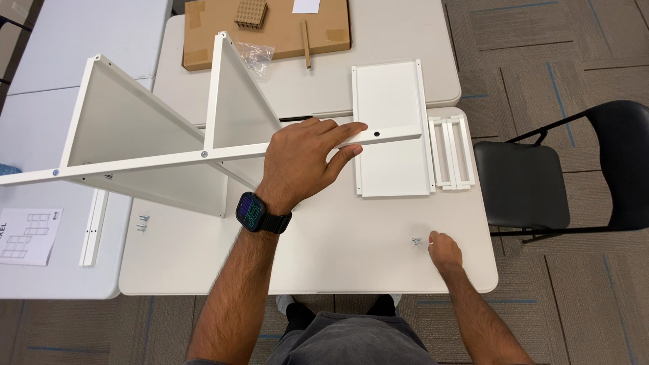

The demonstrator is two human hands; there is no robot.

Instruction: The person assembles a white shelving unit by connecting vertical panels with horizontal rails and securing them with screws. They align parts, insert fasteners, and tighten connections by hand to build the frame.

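- The frame (142, 132), white panels screwed to a long rail, stands over the table (324, 250), reaching from its left side to the middle.
- The left hand (301, 159), a watch (260, 213) on its wrist, lies palm-down on the rail, fingers stretched along it, pressing rather than clasping.
- A flat white panel (392, 128) lies under the rail's end.
- The right hand (445, 251) rests near the table's right edge, fingertips at small screws (416, 241); whether it pinches one cannot be told.

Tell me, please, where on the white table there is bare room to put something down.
The table is bare between the left hand and the right hand, and near the front edge below the shelf frame. It is crowded around the flat panel, the rails and the screws.
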